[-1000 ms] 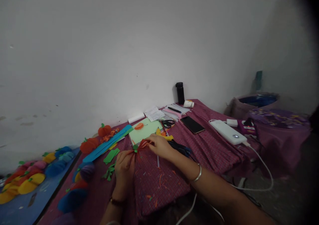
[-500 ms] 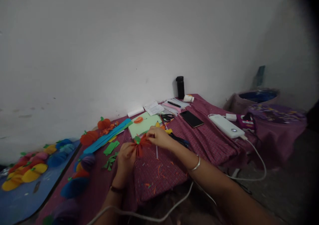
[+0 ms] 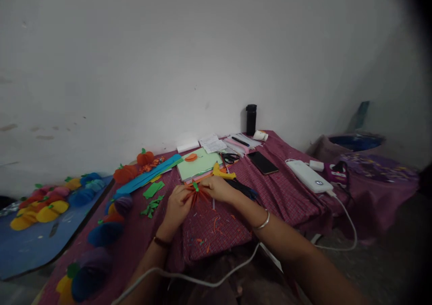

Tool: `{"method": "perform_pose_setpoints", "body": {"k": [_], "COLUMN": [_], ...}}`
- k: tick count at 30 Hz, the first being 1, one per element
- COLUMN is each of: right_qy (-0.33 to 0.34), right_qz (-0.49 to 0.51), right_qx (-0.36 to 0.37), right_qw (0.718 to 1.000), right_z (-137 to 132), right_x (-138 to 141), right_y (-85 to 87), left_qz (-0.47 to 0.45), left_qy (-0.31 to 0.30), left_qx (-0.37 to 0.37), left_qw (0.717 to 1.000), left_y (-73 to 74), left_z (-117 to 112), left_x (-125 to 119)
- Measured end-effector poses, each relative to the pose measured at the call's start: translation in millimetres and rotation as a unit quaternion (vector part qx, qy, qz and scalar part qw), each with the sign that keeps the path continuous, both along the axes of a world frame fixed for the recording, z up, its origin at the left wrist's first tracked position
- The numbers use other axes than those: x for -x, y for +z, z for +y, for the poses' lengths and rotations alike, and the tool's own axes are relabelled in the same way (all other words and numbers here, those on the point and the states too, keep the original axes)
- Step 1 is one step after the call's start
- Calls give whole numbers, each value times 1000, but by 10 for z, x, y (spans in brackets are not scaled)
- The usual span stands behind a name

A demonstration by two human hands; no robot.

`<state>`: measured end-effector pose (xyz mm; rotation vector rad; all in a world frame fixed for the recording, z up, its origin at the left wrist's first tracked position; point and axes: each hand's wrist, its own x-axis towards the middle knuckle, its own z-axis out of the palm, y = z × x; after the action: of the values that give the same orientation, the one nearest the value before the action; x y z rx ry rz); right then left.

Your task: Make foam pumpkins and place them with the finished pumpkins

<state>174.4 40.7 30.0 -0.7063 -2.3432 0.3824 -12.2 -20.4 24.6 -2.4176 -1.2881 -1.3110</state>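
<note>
The person's left hand (image 3: 177, 204) and right hand (image 3: 216, 188) nearly met, fingers (image 3: 183, 191) curled and pinching, both forearms (image 3: 285, 238) angled inward from below.

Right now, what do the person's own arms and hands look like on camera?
The left hand and right hand wear no gloves, and no sleeves show. A narrow dark-brown band circles the left wrist; a shiny, silver-coloured bangle circles the right forearm. A round white cable crosses in front of the left forearm.
</note>
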Motion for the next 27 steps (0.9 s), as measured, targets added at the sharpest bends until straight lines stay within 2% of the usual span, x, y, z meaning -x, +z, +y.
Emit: {"method": "perform_pose_setpoints", "body": {"k": [6, 9, 13, 21, 23, 27], "right_qy": [19, 23, 24, -35, -16, 45], "right_qz": [10, 10, -6, -10, 12, 108], "right_qx": [10, 17, -15, -109, -88, 38], "right_qw": [1000, 1000, 1000, 993, 996, 992], "right_z": [-63, -87, -91, -87, -93, -82], "right_x": [4, -3, 13, 115, 81, -39], "right_y": [28, 35, 25, -55, -2, 136], "left_qz": [-76, -112, -119, -125, -114, -72], "left_qy": [-26, -34, -45, -37, -13, 45], "left_qx": [23, 71, 126, 93, 77, 16], "left_qw": [996, 991, 984, 987, 990, 996], "left_y": [-38, -56, -67, -81, -61, -1], "left_z": [11, 17, 19, 84, 83, 46], "left_x": [8, 19, 13, -41, -15, 74]}}
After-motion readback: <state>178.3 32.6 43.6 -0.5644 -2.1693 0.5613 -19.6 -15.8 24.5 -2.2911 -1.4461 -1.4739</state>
